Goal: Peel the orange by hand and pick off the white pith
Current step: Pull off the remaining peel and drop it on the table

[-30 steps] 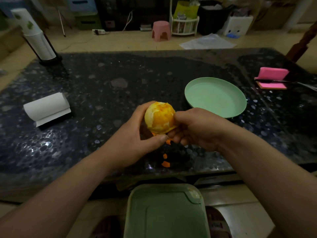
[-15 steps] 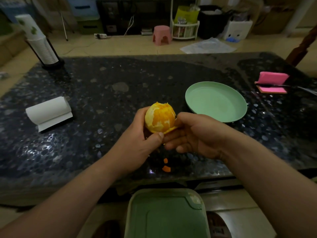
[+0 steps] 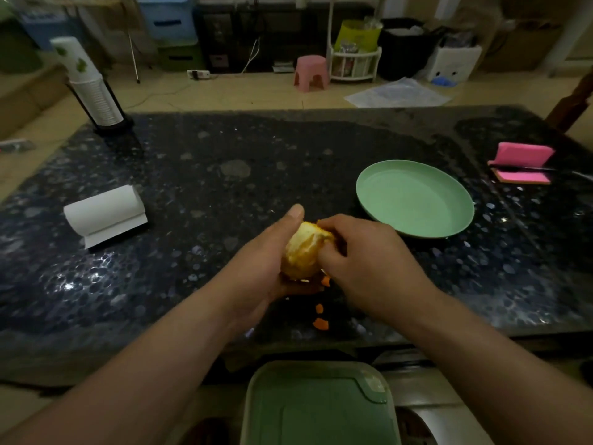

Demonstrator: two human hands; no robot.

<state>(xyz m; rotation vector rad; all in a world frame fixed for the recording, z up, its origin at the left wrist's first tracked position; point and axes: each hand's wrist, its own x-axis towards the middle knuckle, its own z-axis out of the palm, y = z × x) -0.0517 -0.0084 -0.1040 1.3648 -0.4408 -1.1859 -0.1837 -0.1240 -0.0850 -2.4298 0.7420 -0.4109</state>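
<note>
Orange (image 3: 303, 248) lower now, nearer table (image 3: 224, 187)

left hand (image 3: 256, 271): curled round orange (image 3: 303, 248) from below, thumb raised | right hand (image 3: 369, 261): turned knuckles-up, fingers curled onto orange's right side

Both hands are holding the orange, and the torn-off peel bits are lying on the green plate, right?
Not quite. The left hand and right hand do hold the orange, but the head view shows the peel bits lying on the dark table, not the green plate.
</note>
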